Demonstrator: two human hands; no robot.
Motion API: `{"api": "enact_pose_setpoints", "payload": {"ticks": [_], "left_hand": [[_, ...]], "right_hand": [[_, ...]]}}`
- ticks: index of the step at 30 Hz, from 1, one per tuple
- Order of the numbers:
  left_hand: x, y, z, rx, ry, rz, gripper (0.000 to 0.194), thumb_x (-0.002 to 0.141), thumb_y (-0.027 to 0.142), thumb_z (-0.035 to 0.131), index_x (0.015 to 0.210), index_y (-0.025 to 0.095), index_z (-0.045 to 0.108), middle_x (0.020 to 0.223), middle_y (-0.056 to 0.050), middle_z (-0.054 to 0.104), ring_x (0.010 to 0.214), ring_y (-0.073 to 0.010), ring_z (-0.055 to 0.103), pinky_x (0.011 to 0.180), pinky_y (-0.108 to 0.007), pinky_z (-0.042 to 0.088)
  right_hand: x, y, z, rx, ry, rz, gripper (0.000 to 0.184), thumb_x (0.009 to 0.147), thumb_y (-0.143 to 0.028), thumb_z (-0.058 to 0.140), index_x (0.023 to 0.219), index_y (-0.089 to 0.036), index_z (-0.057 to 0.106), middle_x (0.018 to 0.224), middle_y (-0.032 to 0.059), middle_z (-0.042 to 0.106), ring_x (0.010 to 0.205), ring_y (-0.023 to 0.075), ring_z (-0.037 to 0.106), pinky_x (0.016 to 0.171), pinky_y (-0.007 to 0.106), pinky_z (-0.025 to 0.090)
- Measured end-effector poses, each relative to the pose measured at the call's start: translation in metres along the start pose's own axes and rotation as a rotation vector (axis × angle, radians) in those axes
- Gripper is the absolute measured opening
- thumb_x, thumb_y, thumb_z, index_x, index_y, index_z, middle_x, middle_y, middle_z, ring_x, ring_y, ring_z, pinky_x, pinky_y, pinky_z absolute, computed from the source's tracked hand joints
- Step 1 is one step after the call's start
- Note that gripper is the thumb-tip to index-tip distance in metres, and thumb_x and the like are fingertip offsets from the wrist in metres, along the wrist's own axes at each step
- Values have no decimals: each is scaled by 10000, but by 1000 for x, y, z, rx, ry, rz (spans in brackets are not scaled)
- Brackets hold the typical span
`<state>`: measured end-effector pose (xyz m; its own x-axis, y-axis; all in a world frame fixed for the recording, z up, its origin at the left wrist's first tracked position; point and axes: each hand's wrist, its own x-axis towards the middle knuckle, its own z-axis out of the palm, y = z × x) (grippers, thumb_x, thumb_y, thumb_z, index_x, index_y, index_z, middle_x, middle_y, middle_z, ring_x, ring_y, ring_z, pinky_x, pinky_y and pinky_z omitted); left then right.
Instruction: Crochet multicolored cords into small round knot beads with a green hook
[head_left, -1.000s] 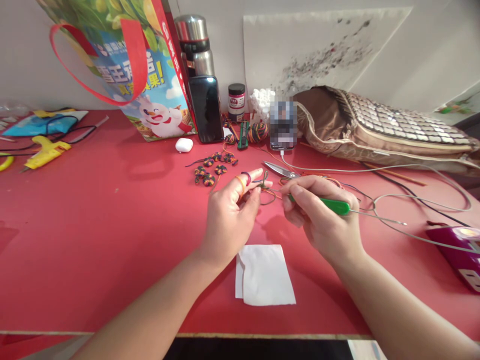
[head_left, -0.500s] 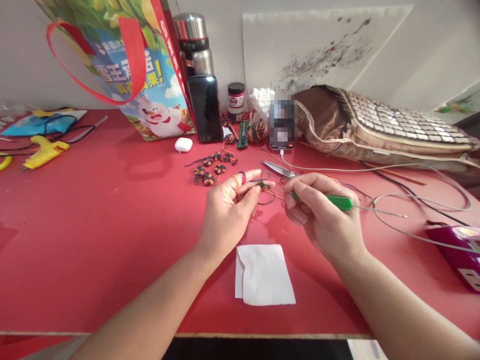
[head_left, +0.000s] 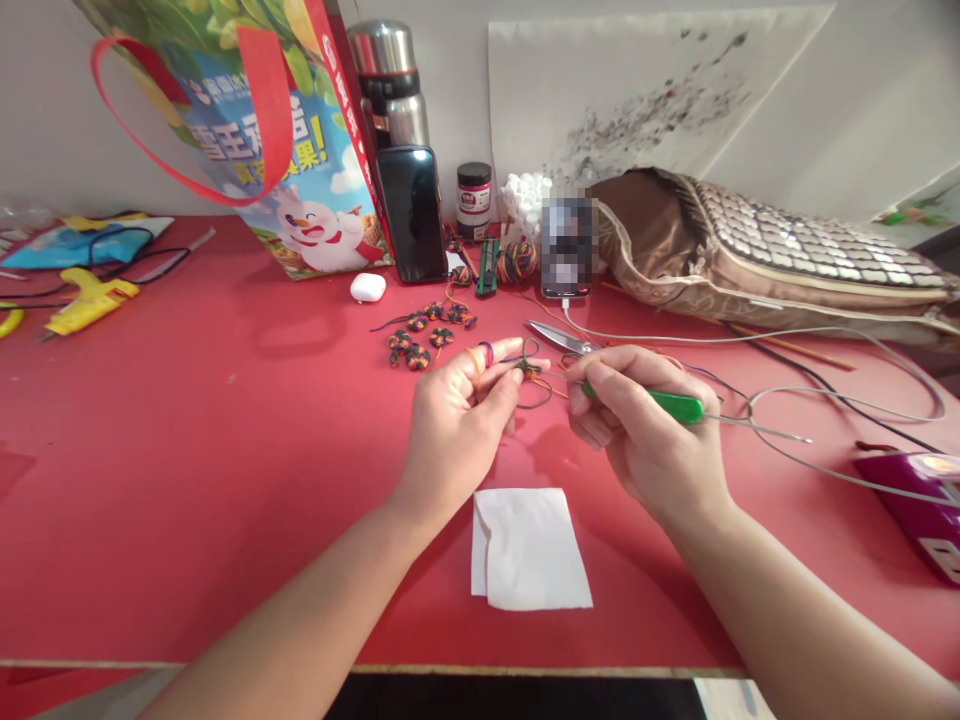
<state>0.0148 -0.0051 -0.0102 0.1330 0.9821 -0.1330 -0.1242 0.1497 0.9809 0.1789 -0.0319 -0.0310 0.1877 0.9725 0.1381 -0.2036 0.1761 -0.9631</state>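
Observation:
My left hand (head_left: pixel 457 420) pinches a small dark crochet piece (head_left: pixel 529 370) between thumb and fingers, with orange and purple yarn looped round its index finger. A green-handled crochet hook (head_left: pixel 679 406) is gripped in my right hand (head_left: pixel 645 430), its thin shaft pointing left to the piece and a second hooked end sticking out to the right. Loose dark loops hang about the piece. Just behind the hands lie scissors (head_left: pixel 562 338) with their blades pointing left. Several multicoloured crocheted flowers (head_left: pixel 418 358) rest on the red table left of them.
A folded white tissue (head_left: pixel 532 550) lies in front of my hands. Behind stand a black phone (head_left: pixel 411 215), a yarn ball (head_left: pixel 516 262), a green cutter (head_left: pixel 487 268) and another phone (head_left: pixel 566 250) with a cable. A yellow glue gun (head_left: pixel 90 303) is at left, a sequined bag (head_left: pixel 810 235) at right.
Both hands stay in nearly the same place. The crochet hook's right end has tipped slightly downward; the view has shifted a little.

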Motion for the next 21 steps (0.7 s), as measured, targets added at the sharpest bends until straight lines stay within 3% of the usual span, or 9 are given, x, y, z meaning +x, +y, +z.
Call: {"api": "enact_pose_setpoints", "payload": {"ticks": [11,16,21], "left_hand": [[1,-1,0,-9,6,-1,263,941,214,750,1198,177,791,927,-49,844,488,-79,473,546,-279,542],[1,0,0,-28,45,-17,265,914,200,774,1177,179,804,692,21,726,511,-102,508,570,-281,566],[2,4,-1,-107,53,-49,259,893,178,782,1151,159,796,705,21,732,512,-81,469,565,-255,557]], "right_hand": [[1,-1,1,-12,-9,-12,160,959,-304,793,844,-194,771,675,-10,665,476,91,510,452,261,419],[2,-2,0,10,-38,13,213,913,-381,882,900,-206,763,726,9,749,472,113,589,423,261,468],[2,2,-3,25,-98,10,165,924,-375,893,971,-223,850,679,15,777,450,112,590,410,245,463]]}}
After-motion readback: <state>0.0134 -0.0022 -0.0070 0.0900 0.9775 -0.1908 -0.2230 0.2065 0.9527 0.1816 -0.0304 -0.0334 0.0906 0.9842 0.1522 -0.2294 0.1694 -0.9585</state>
